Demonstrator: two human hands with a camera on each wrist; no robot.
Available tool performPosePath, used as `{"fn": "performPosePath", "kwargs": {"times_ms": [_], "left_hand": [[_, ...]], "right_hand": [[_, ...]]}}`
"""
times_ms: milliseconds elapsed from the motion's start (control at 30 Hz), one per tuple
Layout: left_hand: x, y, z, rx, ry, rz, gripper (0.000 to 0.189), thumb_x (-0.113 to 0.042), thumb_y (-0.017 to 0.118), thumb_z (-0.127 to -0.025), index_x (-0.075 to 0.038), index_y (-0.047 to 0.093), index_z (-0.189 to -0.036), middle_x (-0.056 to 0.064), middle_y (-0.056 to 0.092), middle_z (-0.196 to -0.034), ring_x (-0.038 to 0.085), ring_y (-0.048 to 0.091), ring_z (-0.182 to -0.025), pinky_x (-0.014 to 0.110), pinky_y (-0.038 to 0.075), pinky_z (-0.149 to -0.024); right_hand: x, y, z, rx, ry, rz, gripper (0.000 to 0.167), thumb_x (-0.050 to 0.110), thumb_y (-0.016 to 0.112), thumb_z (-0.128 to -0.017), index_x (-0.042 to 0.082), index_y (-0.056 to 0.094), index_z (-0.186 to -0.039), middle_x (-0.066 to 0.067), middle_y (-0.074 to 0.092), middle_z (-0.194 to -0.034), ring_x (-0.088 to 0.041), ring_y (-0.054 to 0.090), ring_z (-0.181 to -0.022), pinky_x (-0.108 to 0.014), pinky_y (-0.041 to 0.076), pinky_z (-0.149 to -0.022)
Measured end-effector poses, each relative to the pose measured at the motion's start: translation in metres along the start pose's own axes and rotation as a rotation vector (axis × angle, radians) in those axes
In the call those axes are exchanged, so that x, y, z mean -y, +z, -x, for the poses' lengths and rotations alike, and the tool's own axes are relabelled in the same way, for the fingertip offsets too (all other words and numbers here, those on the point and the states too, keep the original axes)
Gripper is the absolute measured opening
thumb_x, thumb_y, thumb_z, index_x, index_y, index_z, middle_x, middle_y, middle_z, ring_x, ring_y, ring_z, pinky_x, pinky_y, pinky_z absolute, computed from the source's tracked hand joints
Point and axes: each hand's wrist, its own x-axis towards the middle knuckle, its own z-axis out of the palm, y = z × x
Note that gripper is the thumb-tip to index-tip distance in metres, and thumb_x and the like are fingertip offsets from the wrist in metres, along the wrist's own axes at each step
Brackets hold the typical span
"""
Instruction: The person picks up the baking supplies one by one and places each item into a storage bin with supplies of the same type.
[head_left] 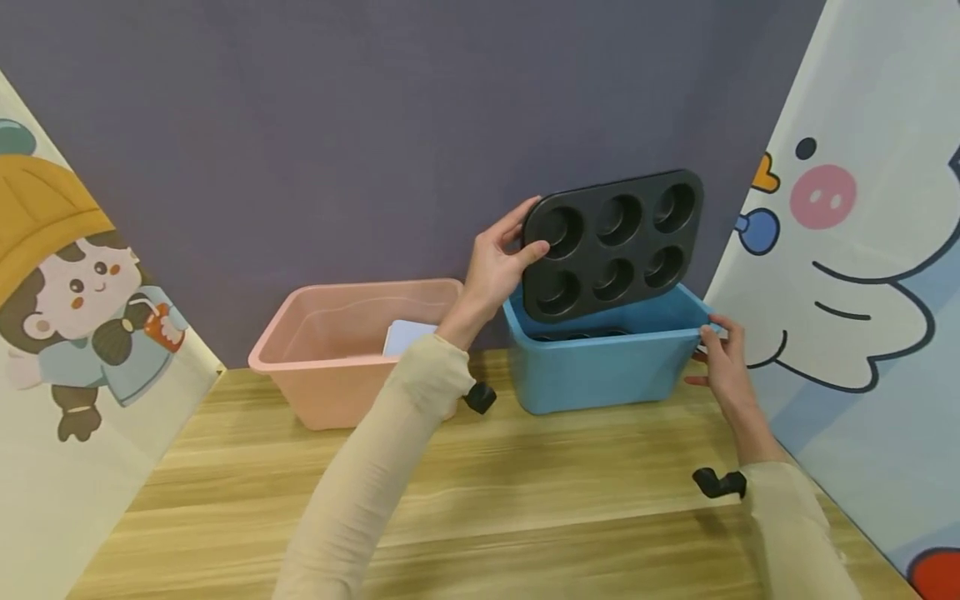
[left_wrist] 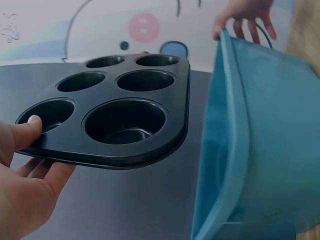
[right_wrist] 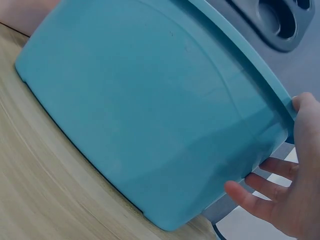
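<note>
My left hand (head_left: 495,262) grips the left end of a black muffin tin (head_left: 588,237), thumb on top and fingers beneath. The tin has two rows of round cups and is tilted over the blue bin (head_left: 592,375), its cups facing me. Inside that bin lies another dark item with round openings (head_left: 577,336), mostly hidden by the front wall. At the bin's right front corner my right hand (head_left: 726,362) holds the rim between thumb and index finger; its other fingers (right_wrist: 247,200) spread beside the end wall.
A pink bin (head_left: 337,392) stands to the left on the wooden table (head_left: 465,500), with a pale flat thing (head_left: 405,336) inside, partly behind my left arm. A dark grey panel (head_left: 337,125) rises behind the bins. Printed cartoon panels flank the table on both sides.
</note>
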Motion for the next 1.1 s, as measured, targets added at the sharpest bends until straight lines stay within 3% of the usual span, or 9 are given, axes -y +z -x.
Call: {"fn": "performPosePath", "kwargs": {"times_ms": [200, 433, 600, 733, 900, 1033, 1100], "left_hand": [[0.028, 0.008, -0.001, 0.016, 0.015, -0.154, 0.056, -0.003, 0.067, -0.093, -0.019, 0.053, -0.145, 0.013, 0.066, -0.129, 0.028, 0.068, -0.109, 0.036, 0.060, -0.082], [0.058, 0.017, 0.008, 0.059, -0.071, -0.277, 0.056, -0.008, 0.067, -0.094, -0.027, 0.052, -0.145, 0.009, 0.068, -0.126, 0.022, 0.069, -0.107, 0.027, 0.057, -0.082], [0.069, 0.023, 0.011, 0.084, -0.095, -0.282, 0.055, -0.009, 0.066, -0.095, -0.028, 0.053, -0.144, 0.008, 0.069, -0.123, 0.019, 0.068, -0.107, 0.024, 0.054, -0.075], [0.076, 0.026, 0.012, 0.102, -0.124, -0.296, 0.054, -0.011, 0.065, -0.095, -0.032, 0.052, -0.144, 0.006, 0.069, -0.121, 0.017, 0.067, -0.109, 0.025, 0.053, -0.075], [0.083, 0.025, 0.015, 0.124, -0.171, -0.351, 0.055, -0.013, 0.065, -0.096, -0.037, 0.051, -0.144, 0.002, 0.064, -0.132, 0.018, 0.062, -0.117, 0.029, 0.051, -0.078], [0.089, 0.024, 0.017, 0.153, -0.190, -0.378, 0.055, -0.013, 0.063, -0.098, -0.035, 0.048, -0.147, 0.005, 0.063, -0.134, 0.019, 0.064, -0.106, 0.029, 0.048, -0.074], [0.092, 0.024, 0.016, 0.164, -0.183, -0.386, 0.055, -0.012, 0.062, -0.099, -0.030, 0.046, -0.149, 0.011, 0.066, -0.127, 0.020, 0.064, -0.094, 0.030, 0.045, -0.071]], "right_hand": [[0.008, 0.003, 0.003, 0.009, 0.005, -0.012, 0.058, 0.046, 0.028, -0.107, 0.020, 0.010, -0.156, -0.030, 0.027, -0.143, -0.046, 0.044, -0.119, -0.035, 0.060, -0.065], [-0.015, 0.001, -0.009, -0.008, 0.023, 0.008, 0.059, 0.050, 0.027, -0.106, 0.025, 0.010, -0.156, -0.027, 0.027, -0.147, -0.037, 0.048, -0.117, -0.036, 0.061, -0.065], [-0.022, -0.001, -0.011, -0.025, 0.012, 0.028, 0.058, 0.055, 0.027, -0.104, 0.033, 0.011, -0.155, -0.025, 0.028, -0.148, -0.029, 0.050, -0.112, -0.035, 0.061, -0.065], [-0.022, -0.002, -0.010, -0.030, 0.008, 0.032, 0.057, 0.055, 0.027, -0.104, 0.034, 0.011, -0.155, -0.025, 0.027, -0.147, -0.030, 0.049, -0.112, -0.034, 0.061, -0.065], [-0.021, -0.002, -0.013, -0.012, 0.006, 0.022, 0.057, 0.052, 0.028, -0.105, 0.030, 0.011, -0.155, -0.018, 0.033, -0.138, -0.025, 0.051, -0.110, -0.036, 0.061, -0.067], [-0.021, -0.003, -0.015, -0.023, 0.010, 0.018, 0.056, 0.051, 0.029, -0.105, 0.030, 0.014, -0.154, -0.007, 0.038, -0.129, -0.009, 0.054, -0.098, -0.036, 0.061, -0.065], [-0.021, -0.004, -0.014, -0.028, 0.010, 0.019, 0.055, 0.051, 0.029, -0.105, 0.030, 0.015, -0.154, -0.007, 0.038, -0.128, -0.010, 0.055, -0.099, -0.036, 0.061, -0.065]]}}
